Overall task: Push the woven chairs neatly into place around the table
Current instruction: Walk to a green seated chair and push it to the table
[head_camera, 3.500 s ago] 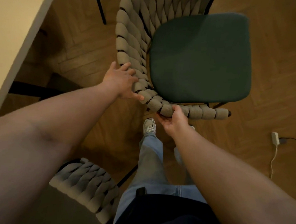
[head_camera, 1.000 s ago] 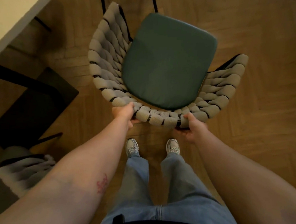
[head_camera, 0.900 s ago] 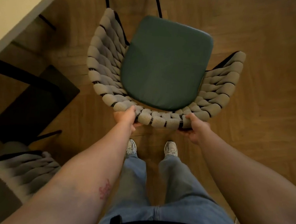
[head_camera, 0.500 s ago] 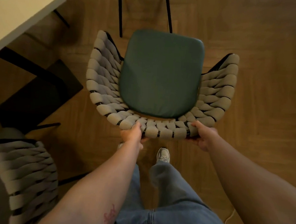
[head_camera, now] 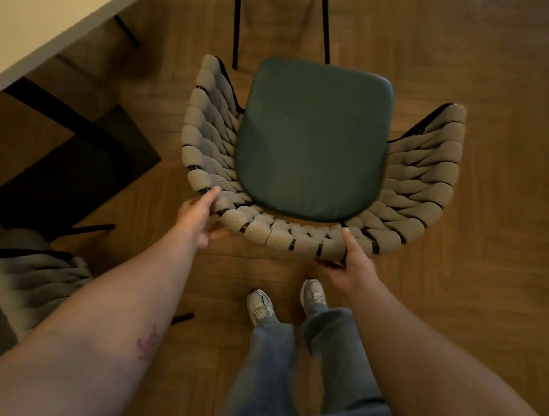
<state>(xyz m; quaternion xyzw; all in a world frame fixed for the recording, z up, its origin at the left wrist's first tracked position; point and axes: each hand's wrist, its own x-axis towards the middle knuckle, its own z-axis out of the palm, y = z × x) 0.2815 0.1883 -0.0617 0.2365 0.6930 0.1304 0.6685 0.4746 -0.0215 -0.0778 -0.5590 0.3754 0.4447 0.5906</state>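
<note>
While both hands are on its curved back, the woven chair point(head_camera: 425, 173) wants steering rather than plain shoving. It stands out on the wooden floor point(head_camera: 494, 304), well apart from the table point(head_camera: 36, 15), whose white corner lies off to the far left. The seat front points away from the person, not at the table edge.

The left hand point(head_camera: 196, 218) lies against the left end of the back rail, fingers fairly straight along the weave and thumb spread below. That is more a press than a clasp. The right hand point(head_camera: 355, 267) has a real hold, with the thumb on top of the rail and the fingers curled under it.

I'd say the chair needs swinging leftward first, so that the green cushion point(head_camera: 313, 139) faces the table edge, and then a straight push. Wrapping the left fingers round the rail would give better control of that swing.

Two things want watching, since both look close to the path: the table's dark base point(head_camera: 75, 161) low on the left and the second woven chair point(head_camera: 33, 288) at the near left. The black legs point(head_camera: 235, 26) of another chair stand just beyond the seat front, so a push straight ahead would likely bump them.
</note>
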